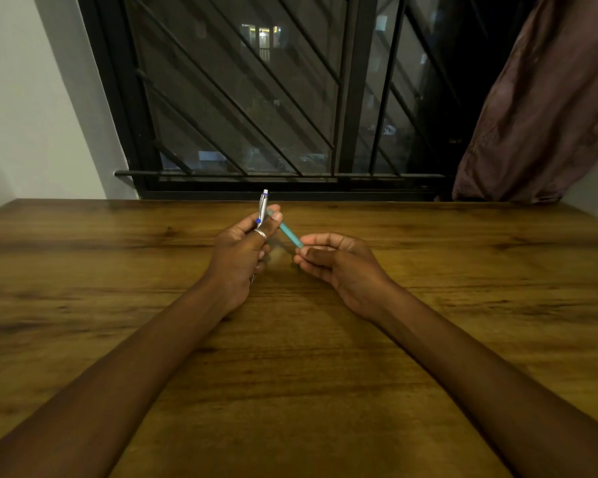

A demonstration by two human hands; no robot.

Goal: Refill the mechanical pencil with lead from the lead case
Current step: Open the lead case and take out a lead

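Observation:
My left hand (240, 251) grips a silver mechanical pencil (262, 207) with blue accents, held nearly upright above the wooden table (118, 270); its white-and-blue top end points up and its tip shows below the palm. My right hand (328, 262) pinches the lower end of a slim teal lead case (288, 233). The case slants up and to the left, and its upper end meets my left thumb and fingertips beside the pencil. A ring sits on one left finger. Whether the case is open I cannot tell.
A barred dark window (256, 98) stands just behind the table's far edge. A brown curtain (539, 108) hangs at the back right. A white wall (25, 98) is at the left. Both forearms stretch over the tabletop.

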